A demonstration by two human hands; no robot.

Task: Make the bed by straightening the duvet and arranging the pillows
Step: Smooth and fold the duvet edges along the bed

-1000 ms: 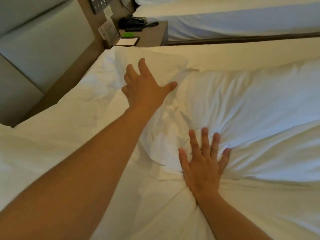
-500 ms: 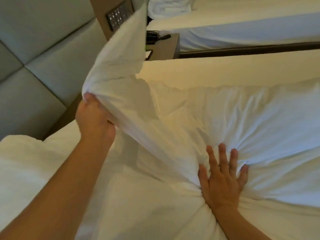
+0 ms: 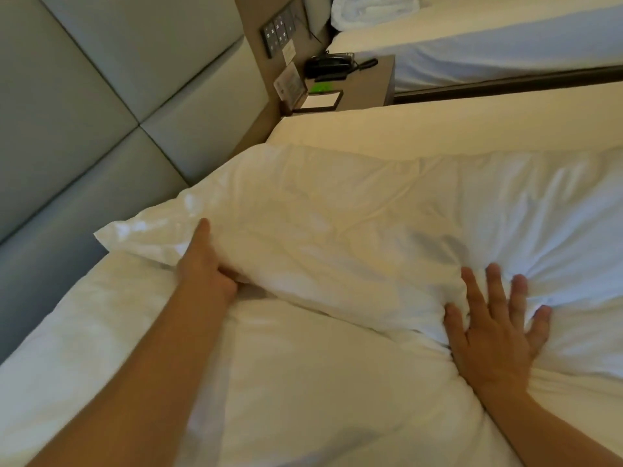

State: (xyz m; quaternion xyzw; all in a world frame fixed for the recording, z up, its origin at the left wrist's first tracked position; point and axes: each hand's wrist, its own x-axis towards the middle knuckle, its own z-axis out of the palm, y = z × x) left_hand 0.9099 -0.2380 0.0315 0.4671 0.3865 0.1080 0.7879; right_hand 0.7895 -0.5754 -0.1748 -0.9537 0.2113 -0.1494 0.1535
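A white duvet (image 3: 337,230) lies across the bed, its upper edge folded back over itself into a thick flap. My left hand (image 3: 205,267) grips the near edge of that flap, thumb on top and fingers tucked under it. My right hand (image 3: 495,325) presses flat on the duvet with fingers spread, and creases fan out from it. White bedding (image 3: 269,382) covers the mattress below the fold. The far corner of the flap (image 3: 111,234) points toward the headboard. No pillow can be told apart from the bedding.
A grey padded headboard (image 3: 101,96) fills the left. A bedside table (image 3: 367,85) with a black telephone (image 3: 330,67) and a notepad (image 3: 320,101) stands beyond the bed. A wall switch panel (image 3: 278,30) is above it. A second bed (image 3: 505,52) lies at top right.
My left hand reached out, took the duvet's edge, lifted it high, and has now brought it down folded back toward the headboard. My right hand stayed pressed on the duvet.
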